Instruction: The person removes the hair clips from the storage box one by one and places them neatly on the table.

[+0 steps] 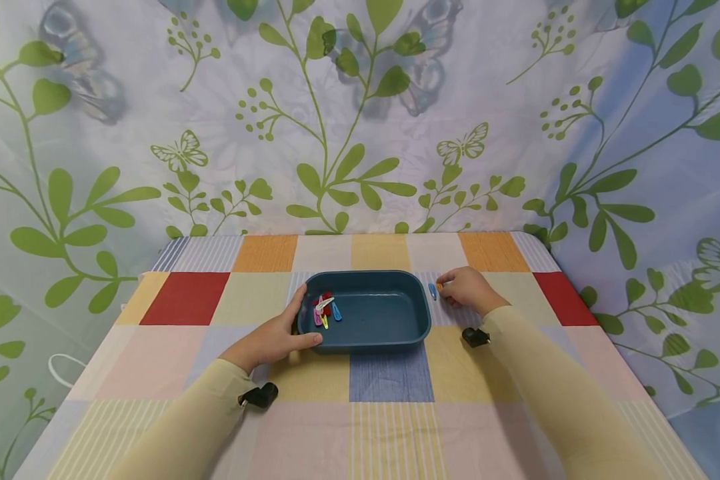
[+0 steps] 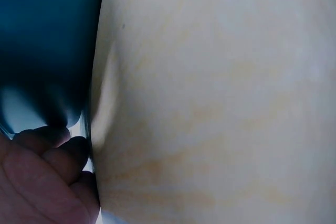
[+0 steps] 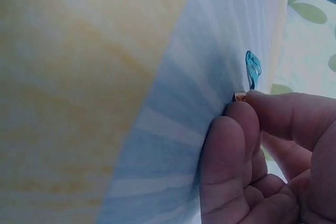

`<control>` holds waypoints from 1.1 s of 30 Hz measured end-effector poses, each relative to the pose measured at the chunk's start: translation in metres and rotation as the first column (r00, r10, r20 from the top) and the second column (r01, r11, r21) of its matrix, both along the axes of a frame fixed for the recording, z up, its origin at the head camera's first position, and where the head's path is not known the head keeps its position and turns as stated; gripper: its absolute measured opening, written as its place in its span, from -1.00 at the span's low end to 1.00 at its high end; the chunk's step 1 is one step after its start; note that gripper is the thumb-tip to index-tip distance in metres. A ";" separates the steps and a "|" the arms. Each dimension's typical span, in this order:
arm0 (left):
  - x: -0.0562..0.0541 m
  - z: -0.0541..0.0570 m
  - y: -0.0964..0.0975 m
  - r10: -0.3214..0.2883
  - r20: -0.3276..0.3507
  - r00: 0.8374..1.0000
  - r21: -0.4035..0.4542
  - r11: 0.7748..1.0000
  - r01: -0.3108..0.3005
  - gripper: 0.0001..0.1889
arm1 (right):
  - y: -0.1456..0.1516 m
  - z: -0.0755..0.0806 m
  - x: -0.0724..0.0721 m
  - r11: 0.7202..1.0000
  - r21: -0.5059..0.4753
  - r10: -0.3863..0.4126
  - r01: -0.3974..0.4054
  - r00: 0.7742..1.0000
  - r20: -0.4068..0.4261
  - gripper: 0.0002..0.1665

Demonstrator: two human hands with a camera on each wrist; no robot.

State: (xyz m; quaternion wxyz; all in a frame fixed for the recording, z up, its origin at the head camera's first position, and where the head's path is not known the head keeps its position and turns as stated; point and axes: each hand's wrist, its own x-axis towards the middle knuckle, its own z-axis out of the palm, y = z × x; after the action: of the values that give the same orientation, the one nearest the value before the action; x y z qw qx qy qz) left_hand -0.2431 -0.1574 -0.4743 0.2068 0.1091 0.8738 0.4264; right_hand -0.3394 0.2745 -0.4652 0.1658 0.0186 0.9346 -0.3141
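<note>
A dark blue plastic tray (image 1: 384,313) stands on the cloth. My left hand (image 1: 279,340) grips its left end, thumb along the front rim and fingers at the side; curled fingers (image 2: 68,161) show beside the tray in the left wrist view. Several snap hair clips lie in the tray's left part, among them a white clip (image 1: 325,303), a blue clip (image 1: 336,311) and a pink clip (image 1: 317,317). To the right of the tray, my right hand (image 1: 468,290) pinches an orange hair clip (image 3: 240,96), mostly hidden by the fingertips. Just beside it lies a light blue hair clip (image 3: 253,69).
A patchwork-patterned cloth (image 1: 300,433) covers the table. Behind it hangs a curtain (image 1: 360,100) with green leaves and butterflies. A white cable (image 1: 57,373) loops out at the table's left edge. Each wrist wears a small black camera (image 1: 263,395).
</note>
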 end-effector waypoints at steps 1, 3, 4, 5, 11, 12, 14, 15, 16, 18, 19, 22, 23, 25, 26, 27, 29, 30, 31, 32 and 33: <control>0.000 0.000 0.000 0.000 -0.001 1.000 -0.001 1.000 0.000 0.23 | 0.000 0.000 -0.001 1.000 -0.004 -0.002 0.002 1.000 0.003 -0.52; 0.000 -0.001 0.000 -0.002 -0.001 1.000 -0.001 1.000 0.002 0.23 | 0.001 -0.001 -0.002 1.000 -0.003 -0.002 0.002 1.000 0.009 -0.52; 0.000 -0.001 0.000 -0.002 -0.001 1.000 -0.002 1.000 0.002 0.23 | 0.001 -0.001 -0.002 1.000 -0.002 -0.001 0.001 1.000 0.010 -0.52; 0.000 -0.001 0.000 -0.003 -0.002 1.000 -0.003 1.000 0.003 0.23 | 0.001 -0.001 -0.002 1.000 -0.002 -0.002 0.002 1.000 0.011 -0.52; 0.000 0.000 0.000 -0.003 -0.002 1.000 0.003 1.000 0.003 0.23 | 0.000 -0.002 -0.002 1.000 0.000 -0.020 0.020 1.000 0.012 -0.52; 0.000 0.000 0.000 -0.002 0.000 1.000 0.005 1.000 0.002 0.23 | 0.000 -0.002 -0.002 1.000 0.000 -0.024 0.024 1.000 0.011 -0.52; 0.000 0.000 0.000 0.000 0.003 1.000 0.009 1.000 0.000 0.22 | -0.001 -0.002 -0.002 1.000 0.000 -0.028 0.028 1.000 0.007 -0.52; 0.000 0.000 0.000 0.001 0.003 1.000 0.009 1.000 -0.001 0.22 | -0.001 -0.002 -0.002 1.000 -0.001 -0.029 0.029 1.000 0.005 -0.52; 0.000 0.000 0.000 0.003 0.003 1.000 0.010 1.000 -0.003 0.22 | -0.001 -0.002 -0.002 1.000 -0.001 -0.027 0.027 1.000 0.004 -0.52; 0.000 0.000 0.000 0.002 0.005 1.000 0.011 1.000 -0.002 0.22 | 0.000 -0.002 -0.002 1.000 -0.005 -0.022 0.022 1.000 0.002 -0.52; 0.000 0.000 -0.001 0.001 0.005 1.000 0.012 1.000 -0.001 0.22 | 0.001 -0.002 -0.001 1.000 -0.009 -0.013 0.013 1.000 0.001 -0.51; 0.000 0.000 -0.001 -0.002 0.007 1.000 0.011 1.000 0.002 0.22 | 0.004 -0.002 0.000 1.000 -0.024 0.007 -0.007 1.000 0.003 -0.50; 0.000 0.000 -0.001 -0.004 0.006 1.000 0.010 1.000 0.004 0.22 | 0.005 -0.002 0.000 1.000 -0.028 0.012 -0.012 1.000 0.004 -0.50; 0.000 0.001 0.000 -0.005 0.004 1.000 0.005 1.000 0.005 0.22 | 0.006 -0.001 0.002 0.999 -0.034 0.023 -0.023 1.000 0.006 -0.49; 0.000 0.001 0.000 -0.005 0.004 1.000 0.002 1.000 0.005 0.21 | 0.006 0.000 0.002 0.999 -0.035 0.018 -0.018 1.000 0.010 -0.49; 0.001 0.002 0.000 -0.004 0.003 1.000 0.000 1.000 0.004 0.21 | 0.007 0.000 0.003 0.999 -0.033 0.024 -0.023 1.000 0.011 -0.49; 0.001 0.002 0.000 -0.003 0.004 1.000 -0.002 1.000 0.003 0.21 | 0.006 0.002 0.004 0.999 -0.025 0.025 -0.024 1.000 0.016 -0.50; 0.001 0.003 0.000 -0.002 0.006 1.000 -0.002 1.000 0.002 0.21 | 0.006 0.003 0.004 0.999 -0.021 0.028 -0.028 0.999 0.017 -0.50; 0.001 0.003 0.000 -0.001 0.007 1.000 -0.003 1.000 0.002 0.21 | 0.006 0.003 0.005 0.999 -0.018 0.028 -0.027 0.999 0.020 -0.50; 0.001 0.003 0.000 -0.002 0.007 1.000 -0.003 1.000 0.002 0.21 | 0.006 0.003 0.005 0.999 -0.014 0.032 -0.032 0.999 0.019 -0.50; 0.001 0.003 0.000 -0.003 0.006 1.000 -0.004 1.000 0.003 0.21 | 0.005 0.003 0.005 0.999 -0.010 0.040 -0.040 0.999 0.016 -0.50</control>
State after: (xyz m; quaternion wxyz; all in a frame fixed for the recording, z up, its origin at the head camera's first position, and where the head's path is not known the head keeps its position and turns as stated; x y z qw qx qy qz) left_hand -0.2422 -0.1575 -0.4711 0.2105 0.1087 0.8738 0.4246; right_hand -0.3341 0.2799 -0.4618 0.1799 0.0017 0.9318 -0.3151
